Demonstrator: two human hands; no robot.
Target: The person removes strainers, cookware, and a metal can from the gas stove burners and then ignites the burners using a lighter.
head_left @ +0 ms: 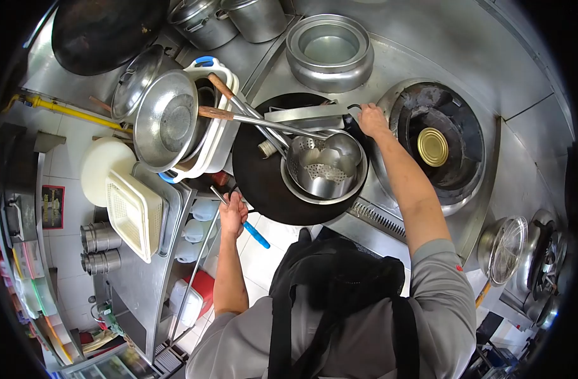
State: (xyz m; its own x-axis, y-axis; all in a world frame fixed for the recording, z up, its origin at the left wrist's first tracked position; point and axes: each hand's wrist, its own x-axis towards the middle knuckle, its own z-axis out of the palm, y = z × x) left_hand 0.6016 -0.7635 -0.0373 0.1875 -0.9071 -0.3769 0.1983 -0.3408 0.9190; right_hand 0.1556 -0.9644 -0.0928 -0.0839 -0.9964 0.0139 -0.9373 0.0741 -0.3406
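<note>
A wide, dark, round-bottomed metal wok (258, 180) sits between the person's two hands at the near edge of the stainless-steel cooking table (405, 63), and I cannot tell whether it rests on anything underneath. The right hand (372, 120) is curled tight at the far rim, its grip closed around a small dark loop handle. The left hand (233, 215) is closed on a slim metal rod with a bright blue handle (256, 234), right beside the near loop handle; whether its fingers also wrap that loop I cannot tell. Inside the wok lie a shallow round steel bowl (309, 197), a perforated steel scoop (296, 161), a solid steel ladle (344, 146) and a long flat steel strip (308, 114); two long shafts with wooden ends lean out over the left rim toward a white plastic tub (220, 148). Loaded like this, the wok should feel heavy and rigid, tough rather than fragile, and perhaps slick if greasy. The loose utensils would likely slide or rattle if it tilts, and the overhanging shafts could snag. The two opposite loops look the best hold, keeping the rim level.
</note>
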